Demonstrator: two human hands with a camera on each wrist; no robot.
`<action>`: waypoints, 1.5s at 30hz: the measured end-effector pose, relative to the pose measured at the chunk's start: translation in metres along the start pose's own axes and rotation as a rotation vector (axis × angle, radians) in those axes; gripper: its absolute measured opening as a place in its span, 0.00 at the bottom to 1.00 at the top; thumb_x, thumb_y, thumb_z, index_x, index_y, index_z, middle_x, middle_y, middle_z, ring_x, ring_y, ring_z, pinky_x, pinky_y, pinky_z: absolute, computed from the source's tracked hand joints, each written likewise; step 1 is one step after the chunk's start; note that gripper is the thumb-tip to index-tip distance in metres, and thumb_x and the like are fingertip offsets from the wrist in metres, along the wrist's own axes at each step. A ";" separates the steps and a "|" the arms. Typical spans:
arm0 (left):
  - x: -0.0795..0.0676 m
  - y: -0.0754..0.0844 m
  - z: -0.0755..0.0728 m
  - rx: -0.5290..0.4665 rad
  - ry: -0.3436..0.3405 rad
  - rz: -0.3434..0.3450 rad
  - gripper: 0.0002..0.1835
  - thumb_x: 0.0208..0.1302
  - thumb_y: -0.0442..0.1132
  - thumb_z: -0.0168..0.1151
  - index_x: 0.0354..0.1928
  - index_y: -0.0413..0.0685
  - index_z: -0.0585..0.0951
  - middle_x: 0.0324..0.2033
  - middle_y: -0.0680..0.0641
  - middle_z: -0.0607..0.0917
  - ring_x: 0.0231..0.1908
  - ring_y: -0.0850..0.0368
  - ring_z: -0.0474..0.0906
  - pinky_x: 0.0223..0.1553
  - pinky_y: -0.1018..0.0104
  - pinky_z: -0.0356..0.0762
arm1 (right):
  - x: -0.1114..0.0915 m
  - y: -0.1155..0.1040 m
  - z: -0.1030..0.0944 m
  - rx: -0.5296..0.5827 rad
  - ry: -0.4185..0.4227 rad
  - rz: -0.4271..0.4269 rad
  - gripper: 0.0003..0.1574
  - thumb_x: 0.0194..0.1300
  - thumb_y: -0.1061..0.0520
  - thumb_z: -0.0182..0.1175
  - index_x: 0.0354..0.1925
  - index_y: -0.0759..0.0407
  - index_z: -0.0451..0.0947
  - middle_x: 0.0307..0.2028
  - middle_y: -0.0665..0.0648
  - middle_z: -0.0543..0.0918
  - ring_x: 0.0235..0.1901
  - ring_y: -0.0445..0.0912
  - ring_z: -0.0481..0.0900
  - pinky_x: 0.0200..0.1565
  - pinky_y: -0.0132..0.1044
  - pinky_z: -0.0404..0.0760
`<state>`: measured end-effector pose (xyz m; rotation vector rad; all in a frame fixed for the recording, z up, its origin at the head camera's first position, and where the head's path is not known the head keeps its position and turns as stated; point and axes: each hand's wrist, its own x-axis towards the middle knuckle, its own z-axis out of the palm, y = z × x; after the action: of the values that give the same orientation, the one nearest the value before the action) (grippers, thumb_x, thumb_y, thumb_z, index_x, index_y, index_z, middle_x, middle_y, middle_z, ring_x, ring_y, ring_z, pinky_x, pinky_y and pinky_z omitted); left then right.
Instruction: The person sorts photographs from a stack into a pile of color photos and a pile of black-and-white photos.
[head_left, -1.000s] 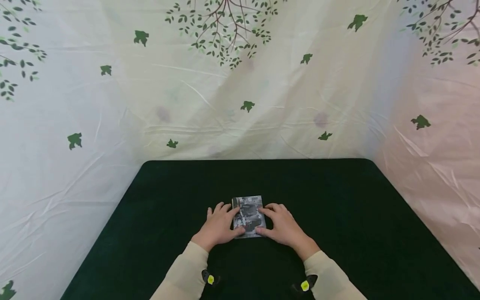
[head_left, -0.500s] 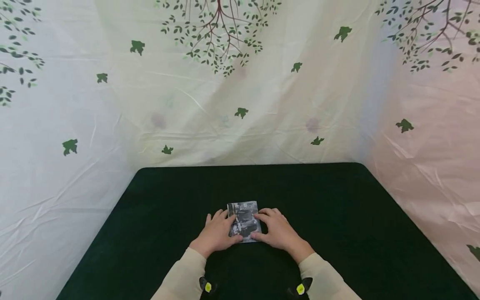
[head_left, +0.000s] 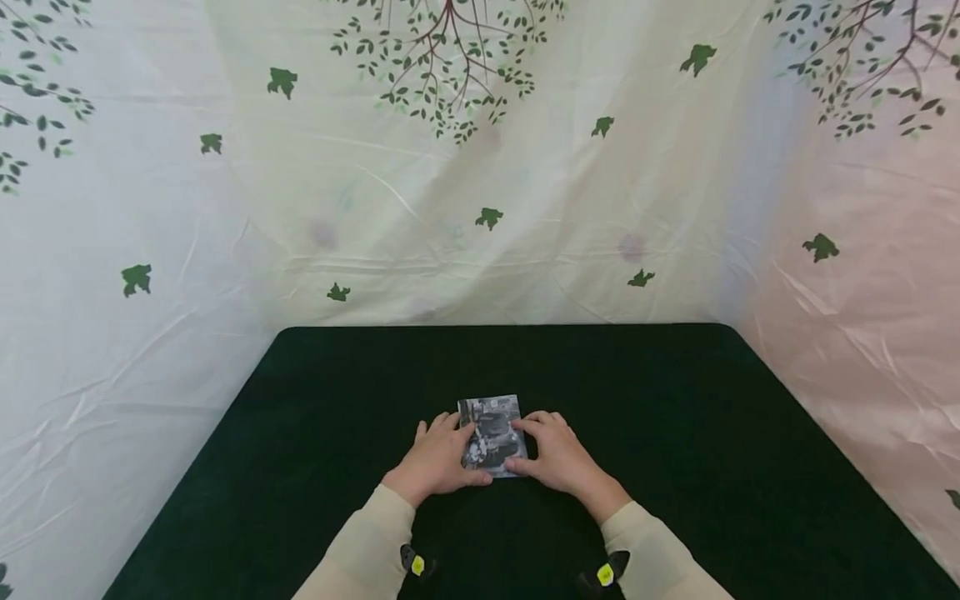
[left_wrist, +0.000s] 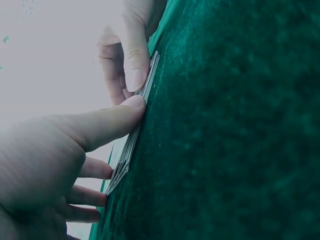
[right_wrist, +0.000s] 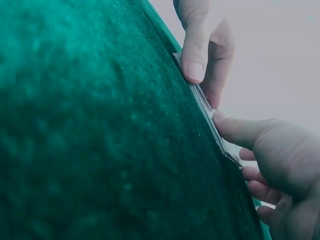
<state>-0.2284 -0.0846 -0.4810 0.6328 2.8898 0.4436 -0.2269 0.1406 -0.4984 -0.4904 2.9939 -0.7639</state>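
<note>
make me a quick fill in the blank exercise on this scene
The printed stack lies on a dark ____ tabletop.
The left hand and right hand touch ____ sides of the stack.
The colour of the bright markers by both wrists is ____.

Missing words: green; opposite; yellow

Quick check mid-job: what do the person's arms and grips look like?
The left grip and right grip are bare hands, with no gloves visible. The left sleeve and right sleeve are long, plain and cream-coloured. Near the cuffs sit a black left wrist device and right wrist device, each with a bright yellow patch; no cables show.
</note>
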 end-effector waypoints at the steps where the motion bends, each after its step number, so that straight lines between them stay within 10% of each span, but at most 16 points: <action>1: 0.001 0.000 -0.001 0.002 0.003 0.000 0.48 0.51 0.68 0.65 0.68 0.47 0.67 0.69 0.38 0.62 0.69 0.36 0.53 0.63 0.33 0.48 | 0.001 -0.001 -0.001 0.012 0.002 0.008 0.40 0.55 0.37 0.68 0.63 0.47 0.73 0.56 0.55 0.73 0.55 0.52 0.68 0.53 0.51 0.73; 12: 0.000 0.003 -0.001 0.028 -0.004 0.021 0.47 0.52 0.68 0.64 0.68 0.48 0.68 0.69 0.39 0.62 0.69 0.37 0.53 0.63 0.33 0.50 | 0.001 -0.004 -0.002 0.195 0.032 0.109 0.36 0.54 0.47 0.72 0.60 0.48 0.73 0.49 0.52 0.78 0.47 0.47 0.75 0.46 0.46 0.76; 23: -0.003 0.007 0.001 0.014 -0.019 0.013 0.47 0.51 0.69 0.64 0.68 0.48 0.69 0.68 0.39 0.64 0.69 0.37 0.54 0.63 0.33 0.51 | -0.001 -0.003 0.003 0.614 0.068 0.329 0.34 0.58 0.54 0.69 0.61 0.58 0.70 0.36 0.54 0.80 0.34 0.45 0.79 0.36 0.38 0.80; 45: -0.004 0.005 -0.005 -0.036 0.008 0.008 0.46 0.51 0.66 0.66 0.69 0.54 0.67 0.70 0.39 0.60 0.70 0.37 0.51 0.65 0.35 0.48 | 0.005 -0.006 -0.005 0.647 0.076 0.376 0.20 0.61 0.58 0.66 0.51 0.59 0.75 0.38 0.55 0.79 0.34 0.47 0.77 0.32 0.38 0.78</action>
<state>-0.2235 -0.0831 -0.4747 0.6380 2.8808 0.4990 -0.2302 0.1366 -0.4914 0.1237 2.5411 -1.6109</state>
